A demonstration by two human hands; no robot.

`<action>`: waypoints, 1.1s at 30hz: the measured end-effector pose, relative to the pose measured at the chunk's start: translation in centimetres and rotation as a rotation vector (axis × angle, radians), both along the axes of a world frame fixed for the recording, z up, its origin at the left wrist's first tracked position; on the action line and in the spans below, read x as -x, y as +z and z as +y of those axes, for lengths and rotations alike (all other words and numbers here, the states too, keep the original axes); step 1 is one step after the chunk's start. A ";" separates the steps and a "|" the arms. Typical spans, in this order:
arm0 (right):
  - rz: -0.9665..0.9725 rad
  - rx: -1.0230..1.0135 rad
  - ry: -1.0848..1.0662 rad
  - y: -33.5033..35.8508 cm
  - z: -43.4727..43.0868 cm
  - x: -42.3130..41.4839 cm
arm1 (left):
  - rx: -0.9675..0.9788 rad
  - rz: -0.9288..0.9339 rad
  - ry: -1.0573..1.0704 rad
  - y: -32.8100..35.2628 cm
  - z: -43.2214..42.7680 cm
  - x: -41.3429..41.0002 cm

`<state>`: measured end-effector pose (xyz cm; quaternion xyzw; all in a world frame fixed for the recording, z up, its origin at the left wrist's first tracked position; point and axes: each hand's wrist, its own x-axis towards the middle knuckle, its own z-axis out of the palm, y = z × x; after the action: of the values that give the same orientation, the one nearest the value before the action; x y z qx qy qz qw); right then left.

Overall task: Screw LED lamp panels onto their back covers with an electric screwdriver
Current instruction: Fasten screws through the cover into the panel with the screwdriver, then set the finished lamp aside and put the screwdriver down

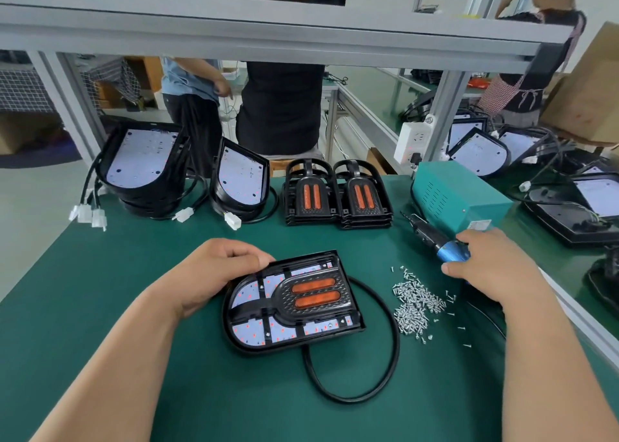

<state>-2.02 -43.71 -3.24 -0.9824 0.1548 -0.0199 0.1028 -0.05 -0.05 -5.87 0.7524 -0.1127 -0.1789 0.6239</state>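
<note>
A black lamp assembly [291, 302] lies flat on the green mat, its white LED board showing under a black frame with two orange reflectors. My left hand [214, 270] grips its far left edge with curled fingers. The lamp's black cable [385, 371] loops on the mat to its right. My right hand [485, 267] wraps around the blue grip of the electric screwdriver [432, 235], which lies on the mat with its bit pointing away to the left. Loose silver screws [415, 302] lie in a pile between the lamp and my right hand.
Two stacks of black frames with orange reflectors [338, 195] stand at the back centre. Stacked back covers with LED boards and white connectors [144, 170] sit back left. A teal power box [455, 193] is back right, more lamps [576, 203] beyond. People stand behind the bench frame [268, 33].
</note>
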 end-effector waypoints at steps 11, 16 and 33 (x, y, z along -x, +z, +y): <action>-0.247 -0.349 0.425 2.4 6.7 1.4 | -0.495 -0.295 0.426 -0.7 0.9 -1.3; -0.028 -0.411 0.579 1.4 9.3 1.3 | -0.883 -0.471 0.409 -0.3 0.0 -0.7; 0.145 -0.301 0.619 -0.1 11.7 0.6 | -0.351 -0.042 0.191 2.6 1.2 0.6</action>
<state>-2.61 -31.97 -3.32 -0.9554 -0.1425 0.1052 0.2362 -0.67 1.15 -3.26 0.8603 -0.0211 -0.1201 0.4949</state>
